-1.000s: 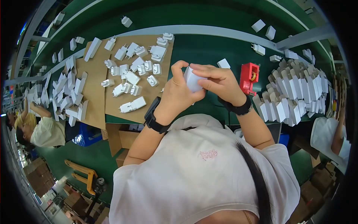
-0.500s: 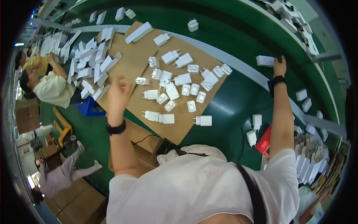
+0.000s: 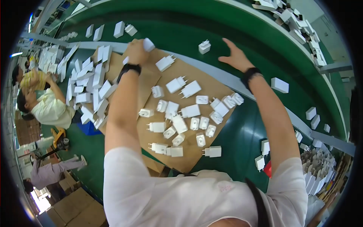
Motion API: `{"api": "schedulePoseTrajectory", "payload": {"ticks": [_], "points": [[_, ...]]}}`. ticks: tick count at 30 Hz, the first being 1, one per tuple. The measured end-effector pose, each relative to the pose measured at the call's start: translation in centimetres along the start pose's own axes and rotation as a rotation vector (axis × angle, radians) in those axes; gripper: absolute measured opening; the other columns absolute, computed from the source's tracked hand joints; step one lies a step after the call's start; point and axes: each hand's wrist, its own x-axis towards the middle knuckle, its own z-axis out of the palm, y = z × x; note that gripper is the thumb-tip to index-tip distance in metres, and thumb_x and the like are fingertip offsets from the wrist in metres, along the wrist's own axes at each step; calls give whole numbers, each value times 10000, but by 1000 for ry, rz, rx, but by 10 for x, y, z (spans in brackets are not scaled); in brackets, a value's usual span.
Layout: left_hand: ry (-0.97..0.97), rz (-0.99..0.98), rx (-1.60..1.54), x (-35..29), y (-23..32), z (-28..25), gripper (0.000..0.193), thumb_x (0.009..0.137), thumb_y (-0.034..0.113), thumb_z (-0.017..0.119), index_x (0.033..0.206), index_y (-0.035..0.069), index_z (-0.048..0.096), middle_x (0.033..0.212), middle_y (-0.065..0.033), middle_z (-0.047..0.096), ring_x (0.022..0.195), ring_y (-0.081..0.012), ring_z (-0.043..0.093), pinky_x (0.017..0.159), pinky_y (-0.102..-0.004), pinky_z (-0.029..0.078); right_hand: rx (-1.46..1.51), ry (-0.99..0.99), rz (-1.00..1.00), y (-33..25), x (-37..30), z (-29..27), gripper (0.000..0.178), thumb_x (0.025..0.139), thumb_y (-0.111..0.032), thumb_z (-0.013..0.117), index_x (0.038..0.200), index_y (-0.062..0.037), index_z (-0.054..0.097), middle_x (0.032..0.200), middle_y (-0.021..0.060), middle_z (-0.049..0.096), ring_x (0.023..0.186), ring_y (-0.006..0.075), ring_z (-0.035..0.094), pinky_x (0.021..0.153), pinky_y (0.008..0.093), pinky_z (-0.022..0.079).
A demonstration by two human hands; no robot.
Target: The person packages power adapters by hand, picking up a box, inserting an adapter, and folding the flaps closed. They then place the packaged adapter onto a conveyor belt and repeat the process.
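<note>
My left hand (image 3: 137, 52) is closed around a long white box (image 3: 149, 45) at the far edge of the brown cardboard sheet (image 3: 151, 81); the hand covers the middle of the box. Over the green belt (image 3: 170, 38), my right hand (image 3: 235, 56) is open, thumb and fingers apart, holding nothing. The nearest thing to it is a white plug charger (image 3: 204, 47) standing on the belt to its left. To its lower right a white box (image 3: 280, 85) lies on the belt. Several white chargers (image 3: 179, 123) with two-pin plugs are spread over the cardboard.
A heap of white boxes (image 3: 99, 75) lies left of the cardboard. A grey rail (image 3: 223, 77) separates table from belt. More boxes (image 3: 311, 113) lie on the belt at right, near stacked white cartons (image 3: 315, 166). Co-workers (image 3: 49, 108) sit at left; another person (image 3: 56, 170) stands beyond.
My left hand has reached forward and taken hold of the long white box. My right hand has left the box on the belt and moved left. The view has shifted.
</note>
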Motion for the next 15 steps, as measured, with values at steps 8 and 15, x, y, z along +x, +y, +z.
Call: {"api": "schedulePoseTrajectory", "payload": {"ticks": [8, 15], "points": [[170, -243, -1220, -158, 73, -224, 799, 701, 59, 664, 1349, 102, 199, 1064, -102, 499, 937, -181, 530, 819, -297, 442, -44, 17, 138, -1, 21, 33, 615, 611, -291, 779, 1115, -51, 519, 1102, 169, 540, 1018, 280, 524, 877, 334, 415], [-22, -511, -2108, -293, 140, -234, 567, 676, -14, 662, 1145, 73, 355, 1100, -98, 476, 1062, -246, 481, 926, -367, 384, 530, -252, -193, -138, -140, -107, 440, 722, -119, 701, 1093, -34, 482, 906, 18, 575, 818, 89, 534, 746, 249, 442]]}}
